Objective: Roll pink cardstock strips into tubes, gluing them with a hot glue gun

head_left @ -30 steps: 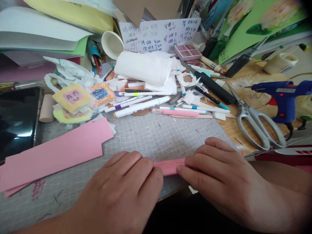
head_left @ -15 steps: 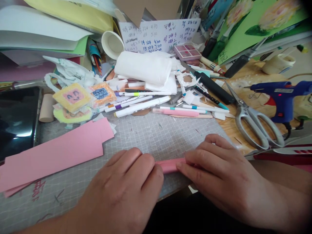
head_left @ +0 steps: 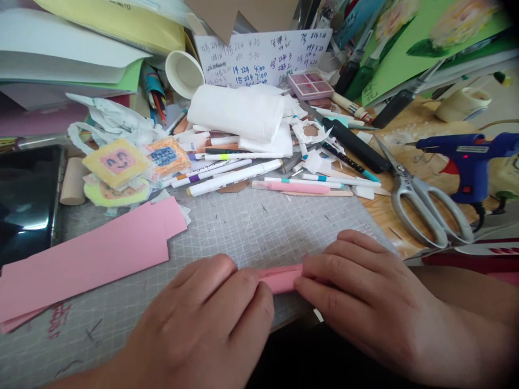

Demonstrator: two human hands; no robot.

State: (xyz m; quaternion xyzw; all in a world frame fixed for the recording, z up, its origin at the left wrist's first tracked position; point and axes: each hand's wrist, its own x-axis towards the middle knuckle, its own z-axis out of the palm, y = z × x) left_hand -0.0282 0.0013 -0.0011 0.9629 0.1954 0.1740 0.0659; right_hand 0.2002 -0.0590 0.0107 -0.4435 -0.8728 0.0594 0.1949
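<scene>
A narrow pink rolled or folded paper strip (head_left: 281, 279) lies across the front edge of the grey cutting mat (head_left: 227, 227). My left hand (head_left: 214, 313) is closed on its left end, fingers curled over it. On the right end, my right hand (head_left: 365, 297) pinches the strip between thumb and fingers. Only the middle of the strip shows; both ends are hidden under my hands. Flat pink paper strips (head_left: 89, 259) lie stacked on the mat to the left.
Behind the mat are markers (head_left: 235, 178), a white tissue roll (head_left: 237, 111) and a paper cup (head_left: 184, 74). Scissors (head_left: 425, 205) and a blue glue gun (head_left: 466, 162) lie at the right. A dark phone or tablet (head_left: 28, 200) is at the left edge.
The pink strip shows a little wider between my hands, with a visible edge along its top. My right fingers have shifted slightly. The view has moved a little.
</scene>
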